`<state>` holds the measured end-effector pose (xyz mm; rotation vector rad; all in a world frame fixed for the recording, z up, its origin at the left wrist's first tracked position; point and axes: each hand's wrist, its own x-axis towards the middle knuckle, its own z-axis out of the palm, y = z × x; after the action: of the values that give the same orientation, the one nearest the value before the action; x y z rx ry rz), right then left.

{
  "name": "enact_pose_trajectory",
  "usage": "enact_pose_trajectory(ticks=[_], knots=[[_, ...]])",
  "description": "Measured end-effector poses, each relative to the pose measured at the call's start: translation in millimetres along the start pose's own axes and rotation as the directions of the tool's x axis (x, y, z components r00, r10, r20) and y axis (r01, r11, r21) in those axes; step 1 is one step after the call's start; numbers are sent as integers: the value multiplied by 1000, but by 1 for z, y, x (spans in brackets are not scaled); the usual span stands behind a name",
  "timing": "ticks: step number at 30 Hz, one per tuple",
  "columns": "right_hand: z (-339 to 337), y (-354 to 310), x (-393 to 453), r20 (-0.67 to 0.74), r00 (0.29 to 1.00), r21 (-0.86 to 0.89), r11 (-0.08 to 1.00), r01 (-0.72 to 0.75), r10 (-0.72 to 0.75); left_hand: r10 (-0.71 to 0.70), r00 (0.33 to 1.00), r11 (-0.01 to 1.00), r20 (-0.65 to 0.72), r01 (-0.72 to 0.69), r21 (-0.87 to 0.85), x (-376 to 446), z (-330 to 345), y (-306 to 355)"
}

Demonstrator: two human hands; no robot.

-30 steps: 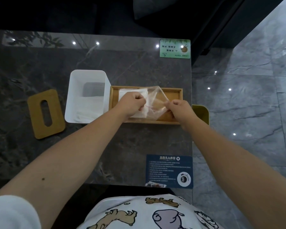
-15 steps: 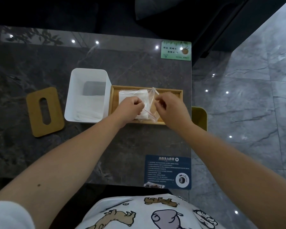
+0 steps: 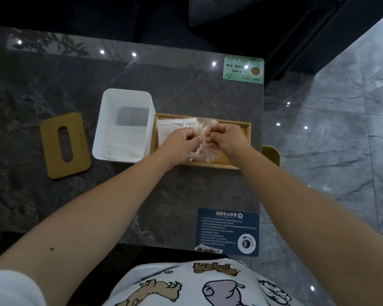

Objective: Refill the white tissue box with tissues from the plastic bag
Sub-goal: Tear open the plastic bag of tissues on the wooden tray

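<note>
Left hand (image 3: pixel 180 144) and right hand (image 3: pixel 226 139) are covering the middle of the plastic bag (image 3: pixel 205 127); the bag's opening is not resolving behind curled fingers (image 3: pixel 191 138). Forearms are hiding the wooden tray's (image 3: pixel 241 124) near rim. Print on the blue card (image 3: pixel 227 231) and green card (image 3: pixel 243 69) is reading too small. Yellow object (image 3: pixel 272 153) beyond the counter (image 3: pixel 53 74) edge is mostly hidden.

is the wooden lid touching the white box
Apart. The head view shows bare dark table between the wooden lid and the white box.
</note>
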<state>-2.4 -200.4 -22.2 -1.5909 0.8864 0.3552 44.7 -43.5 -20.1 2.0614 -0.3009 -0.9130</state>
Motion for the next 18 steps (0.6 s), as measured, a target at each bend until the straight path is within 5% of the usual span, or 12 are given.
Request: enact_pose_trajectory(ticks=[4,6,12,15,18], knots=[[4,1,-3,110,994,62,998,10,-17,3,1000,1000,9,-3,-19,-2,-2,-2],[4,-1,-3,175,985,-38,999,-3,10,24,1000,1000,19,-23,-12,-4,-2,0],[-2,-4,-2,143,988,-175,984,-29,55,93,996,990,-5,-92,108,-10,-3,-1],[-6,0,-1,175,981,-64,996,-70,80,289,935,893,-206,-186,409,-22,-4,-26],[-8,2,1,145,985,-63,994,-86,94,345,914,698,-213,-98,710,-32,2,-53]])
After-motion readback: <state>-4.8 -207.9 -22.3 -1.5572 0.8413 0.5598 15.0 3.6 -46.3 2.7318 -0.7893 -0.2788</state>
